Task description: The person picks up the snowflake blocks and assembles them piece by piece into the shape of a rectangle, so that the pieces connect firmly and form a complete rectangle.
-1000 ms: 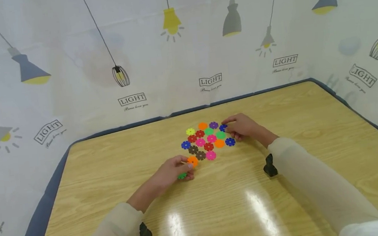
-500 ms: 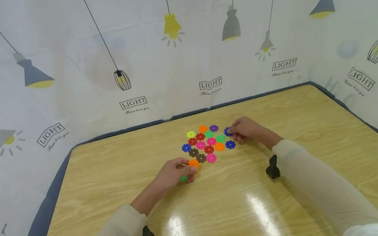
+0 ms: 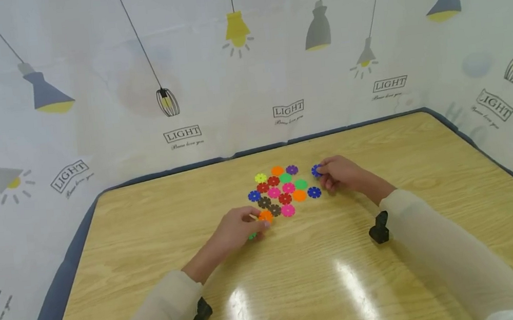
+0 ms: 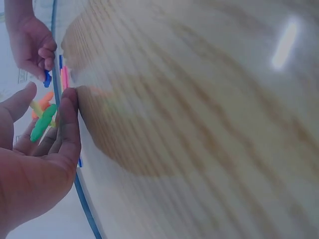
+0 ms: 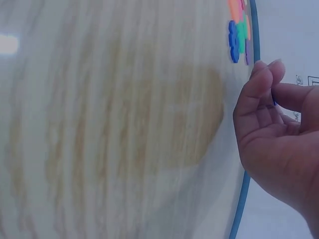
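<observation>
Two discs stand out: the blue disc (image 3: pixel 317 170) in the right hand (image 3: pixel 338 171) and the orange disc (image 3: pixel 265 217) in the left hand (image 3: pixel 240 228).

How do the fingers stand?

Pinching, on both sides. The right thumb and fingers have the blue disc by its rim; the left ones nip the orange disc, with a green disc (image 4: pixel 44 123) lower in the same hand.

Anything else in the left?

A bit of yellow (image 4: pixel 36 106) shows there too. Whether it joins the others, I can't tell.

So how does the blue disc lie?

Off the fingertips, toward the person's left, and seemingly lifted. It's flat and round, so no long axis. The right hand has it; the left is well apart, nearer the person, with the pile between them.

What's around?

The purple disc (image 3: pixel 292 170) lies left of the blue one, a second blue disc (image 3: pixel 314 192) on its near side. By the orange disc there's a brown disc (image 3: pixel 274 210).

And beyond?

The wooden counter (image 3: pixel 152 232), then a pale sheet (image 3: pixel 212 82) printed with lamps.
</observation>
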`<state>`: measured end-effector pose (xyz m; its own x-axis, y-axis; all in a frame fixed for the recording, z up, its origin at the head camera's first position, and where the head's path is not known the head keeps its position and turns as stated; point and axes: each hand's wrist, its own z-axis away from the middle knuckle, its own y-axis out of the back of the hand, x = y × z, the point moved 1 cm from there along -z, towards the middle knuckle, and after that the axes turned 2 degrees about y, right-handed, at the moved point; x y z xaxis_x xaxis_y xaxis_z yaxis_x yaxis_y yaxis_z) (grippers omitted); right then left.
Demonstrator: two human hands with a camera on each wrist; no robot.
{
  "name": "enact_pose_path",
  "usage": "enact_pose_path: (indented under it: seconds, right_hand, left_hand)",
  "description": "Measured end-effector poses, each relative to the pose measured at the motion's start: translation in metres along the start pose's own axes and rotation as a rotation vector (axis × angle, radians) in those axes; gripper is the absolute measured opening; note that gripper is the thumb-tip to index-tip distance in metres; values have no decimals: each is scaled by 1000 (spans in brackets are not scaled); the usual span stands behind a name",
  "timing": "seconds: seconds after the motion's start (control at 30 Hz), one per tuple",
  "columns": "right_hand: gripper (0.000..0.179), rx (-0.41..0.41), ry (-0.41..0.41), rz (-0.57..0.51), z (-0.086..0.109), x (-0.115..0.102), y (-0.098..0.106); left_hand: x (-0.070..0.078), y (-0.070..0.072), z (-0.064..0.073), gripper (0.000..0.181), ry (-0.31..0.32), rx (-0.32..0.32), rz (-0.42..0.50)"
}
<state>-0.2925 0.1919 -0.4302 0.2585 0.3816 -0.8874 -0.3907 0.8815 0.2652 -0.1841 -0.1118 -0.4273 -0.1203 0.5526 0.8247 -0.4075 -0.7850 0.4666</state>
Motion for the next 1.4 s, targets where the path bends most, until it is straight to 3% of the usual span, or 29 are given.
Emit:
enact_pose_path:
  seconds: [0.23, 0.57, 1.0, 1.4]
  right_hand:
    - [26, -25, 27, 20, 13, -7, -8]
    - [22, -111, 27, 18, 27, -15, -30]
    - [20, -180, 65, -14, 37, -17, -46]
    - [20, -227, 86, -8, 51, -26, -66]
  left_hand:
    - [2, 1, 0, 37, -15, 34, -89]
    - [6, 0, 5, 39, -118, 53, -240]
    - [11, -2, 3, 32, -202, 79, -281]
    - [17, -7, -2, 37, -208, 137, -323]
